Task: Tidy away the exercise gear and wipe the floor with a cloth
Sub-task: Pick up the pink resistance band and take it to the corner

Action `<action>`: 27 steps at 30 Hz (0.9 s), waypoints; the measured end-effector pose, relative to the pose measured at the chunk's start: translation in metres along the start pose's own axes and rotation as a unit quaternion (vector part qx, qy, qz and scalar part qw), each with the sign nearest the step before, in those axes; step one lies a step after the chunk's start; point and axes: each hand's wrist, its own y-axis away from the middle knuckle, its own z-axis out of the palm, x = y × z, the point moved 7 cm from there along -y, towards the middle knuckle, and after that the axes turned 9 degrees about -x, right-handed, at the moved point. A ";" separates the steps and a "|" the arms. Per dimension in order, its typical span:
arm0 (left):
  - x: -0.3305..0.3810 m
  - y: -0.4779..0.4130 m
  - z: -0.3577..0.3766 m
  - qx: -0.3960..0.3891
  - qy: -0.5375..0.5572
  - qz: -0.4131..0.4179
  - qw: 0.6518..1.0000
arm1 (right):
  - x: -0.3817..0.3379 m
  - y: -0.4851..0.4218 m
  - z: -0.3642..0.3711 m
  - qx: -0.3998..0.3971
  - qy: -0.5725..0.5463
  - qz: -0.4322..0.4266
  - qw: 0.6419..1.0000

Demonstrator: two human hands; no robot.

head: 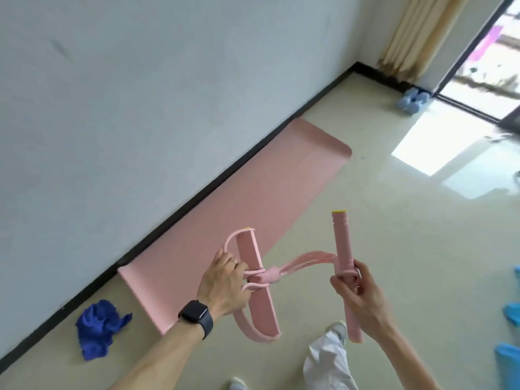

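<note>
Left hand (225,282) grips the pedal end, right hand (357,296) clasps the handle bar of the pink pull-rope exerciser (264,313), held in the air beside the mat (253,198). Hazard: the slack elastic tubes (312,258) could tangle during folding, and the blue cloth (98,330) on the floor could trip.

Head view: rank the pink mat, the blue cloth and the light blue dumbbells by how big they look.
1. Pink mat, largest by far.
2. Blue cloth.
3. Light blue dumbbells, smallest as seen, but they sit far from the camera, so their true size against the cloth is unsure.
</note>
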 end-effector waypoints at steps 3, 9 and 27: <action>0.060 -0.078 -0.028 0.025 -0.036 0.050 0.998 | 0.013 -0.024 -0.064 0.037 -0.013 0.005 0.999; 0.162 -0.226 -0.069 0.016 -0.101 0.091 0.991 | 0.014 -0.087 -0.203 0.074 -0.022 0.008 0.997; 0.296 -0.672 -0.164 0.049 -0.042 0.154 0.986 | -0.094 -0.394 -0.513 0.174 -0.008 -0.034 0.984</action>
